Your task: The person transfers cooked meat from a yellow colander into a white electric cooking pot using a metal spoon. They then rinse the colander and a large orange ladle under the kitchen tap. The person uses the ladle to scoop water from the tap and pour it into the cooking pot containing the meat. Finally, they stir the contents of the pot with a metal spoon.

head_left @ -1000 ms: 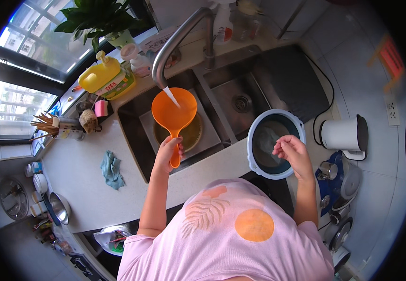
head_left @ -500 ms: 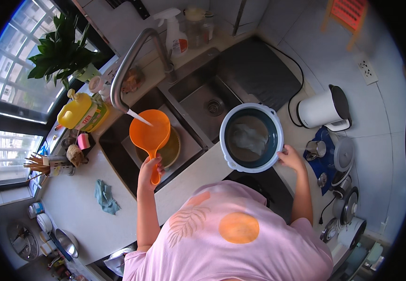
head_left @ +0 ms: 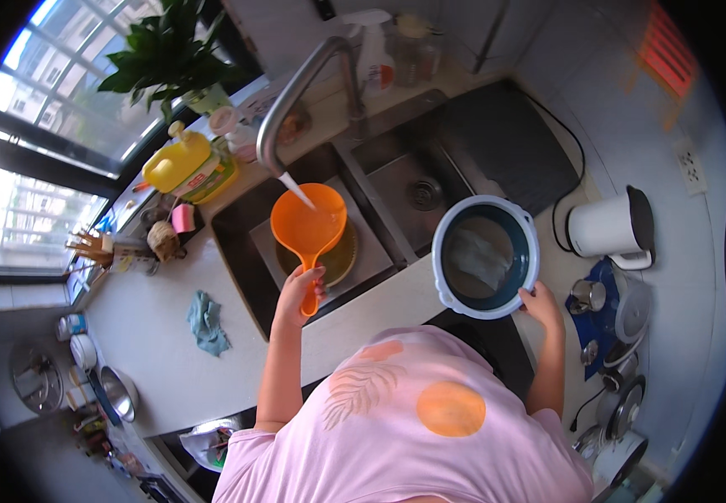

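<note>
Left hand (head_left: 300, 293): I have it clamped on the orange ladle (head_left: 308, 220), by its handle.
Faucet (head_left: 287, 101): running into ladle.
Right hand (head_left: 543, 303): clamped on blue basin (head_left: 438, 256), at rim.

Ladle (head_left: 307, 222)'s over the left sink basin (head_left: 235, 251), left of centre — bucket (head_left: 519, 256) right of centre, kettle (head_left: 601, 228) further right, cloth (head_left: 208, 324) off left.

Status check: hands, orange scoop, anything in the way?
Left hand gripping orange scoop under running faucet. Right hand at blue basin rim. Water stream unobstructed into scoop.
</note>
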A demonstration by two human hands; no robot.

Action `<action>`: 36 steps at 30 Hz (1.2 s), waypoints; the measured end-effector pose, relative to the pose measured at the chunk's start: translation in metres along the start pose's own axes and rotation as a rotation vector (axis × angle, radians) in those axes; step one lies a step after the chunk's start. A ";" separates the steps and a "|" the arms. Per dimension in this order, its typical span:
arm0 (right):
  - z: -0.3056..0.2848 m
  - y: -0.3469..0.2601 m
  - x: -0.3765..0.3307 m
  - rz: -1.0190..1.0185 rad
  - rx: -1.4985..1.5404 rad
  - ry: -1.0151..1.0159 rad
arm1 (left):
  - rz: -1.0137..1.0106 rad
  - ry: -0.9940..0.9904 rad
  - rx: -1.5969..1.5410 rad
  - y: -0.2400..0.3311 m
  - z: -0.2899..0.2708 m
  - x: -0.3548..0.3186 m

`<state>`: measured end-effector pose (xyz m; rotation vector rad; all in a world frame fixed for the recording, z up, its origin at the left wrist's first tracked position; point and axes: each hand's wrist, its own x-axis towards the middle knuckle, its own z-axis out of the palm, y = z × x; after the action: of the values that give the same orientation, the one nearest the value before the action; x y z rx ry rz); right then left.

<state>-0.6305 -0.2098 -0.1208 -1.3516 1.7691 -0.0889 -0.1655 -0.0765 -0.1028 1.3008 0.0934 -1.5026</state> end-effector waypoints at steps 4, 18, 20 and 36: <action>-0.001 0.000 0.003 0.002 -0.082 -0.007 | -0.001 -0.014 -0.021 -0.001 -0.003 0.001; -0.005 -0.010 0.002 -0.086 -0.276 0.019 | -0.015 -0.055 -0.056 -0.004 -0.006 0.006; -0.005 -0.011 0.003 -0.036 -0.268 0.009 | -0.012 -0.056 -0.055 -0.004 -0.006 0.006; -0.004 -0.003 0.006 -0.073 -0.303 0.037 | 0.049 -0.119 0.038 0.014 -0.007 0.005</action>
<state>-0.6309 -0.2178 -0.1206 -1.6394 1.8165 0.1199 -0.1497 -0.0812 -0.1017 1.2323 -0.0439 -1.5419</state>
